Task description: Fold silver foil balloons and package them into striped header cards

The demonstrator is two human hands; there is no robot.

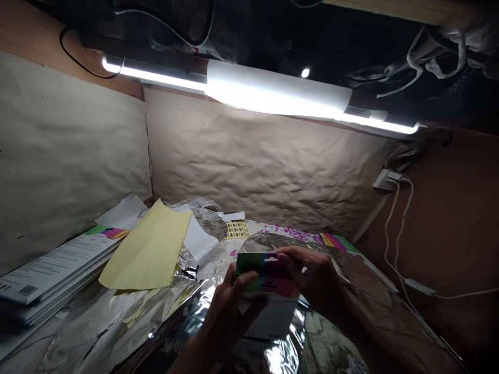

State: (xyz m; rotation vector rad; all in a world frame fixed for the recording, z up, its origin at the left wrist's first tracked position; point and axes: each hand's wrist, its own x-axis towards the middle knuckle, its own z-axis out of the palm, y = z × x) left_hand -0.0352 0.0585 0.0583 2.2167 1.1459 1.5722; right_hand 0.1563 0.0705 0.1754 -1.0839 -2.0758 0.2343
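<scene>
Both hands are on a printed packaging card [253, 284] with a rainbow-coloured top and hang slots, in the lower middle of the head view. Its upper edge is folded or doubled, and a pale lower part hangs below. My left hand [230, 306] grips the card's left side, fingers bent around the edge. At the top right corner, my right hand [314, 270] pinches the card between thumb and fingers. Shiny silver film [286, 358] lies beneath the hands.
On the left lies a stack of similar printed cards [58, 265], beside a yellow sheet [148, 254]. A sticker sheet [237, 229] and another rainbow card [338, 242] lie at the back. White cables [397, 234] hang at the right; a tube light [273, 96] shines above.
</scene>
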